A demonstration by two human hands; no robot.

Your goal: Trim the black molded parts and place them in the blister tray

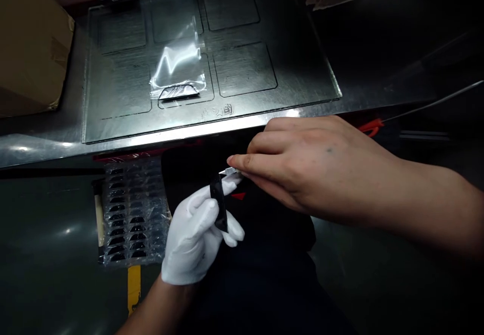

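As I watch from afar, the grip of the white-gloved left hand [194, 236] pinches a flat black piece [219, 204] just in front of the metal surface [26, 148], while the grip of the bare right hand [302, 161] pinches a small pointed tool [229, 171]. Tip sits at the piece's upper end, contact uncertain to me; clear plastic tray [155, 214] with black pieces [138, 236] left of the gloved hand, clear bag [177, 65] on the surface's glass sheet [295, 72].
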